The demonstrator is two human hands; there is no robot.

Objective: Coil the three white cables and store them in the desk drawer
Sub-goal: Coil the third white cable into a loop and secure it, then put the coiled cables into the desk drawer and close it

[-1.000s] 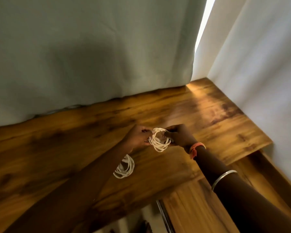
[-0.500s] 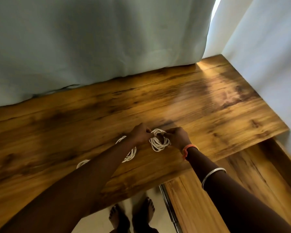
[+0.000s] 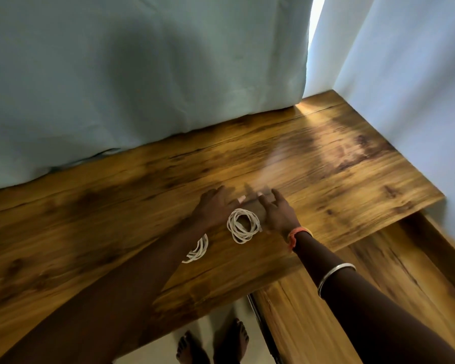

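Both hands have let go since half a second ago: the coiled white cable [image 3: 243, 225] they were pinching between them now lies flat on the desk top [image 3: 116, 206].

- left hand [image 3: 216, 208]: fingers straight and spread, holding nothing, just left of the coil. Fingertips are blurred.
- right hand [image 3: 279, 214]: same, released, just right of the coil. Can't tell whether it touches the coil.
- second coil [image 3: 197, 249]: on the desk nearer the front edge, partly hidden under the left forearm.
- third cable: not in view, so its state is unknown.
- drawer [image 3: 378, 271]: looks pulled open at lower right, below the desk edge. I see no cable in the visible part.

Step, as I read it: coiling of this cable is done and it has been set down; stowing hasn't started.

Next move needs a grip across all the loops at once so the coil doesn't spring apart, then a carry right and down into the drawer. Same for the coil under the forearm.
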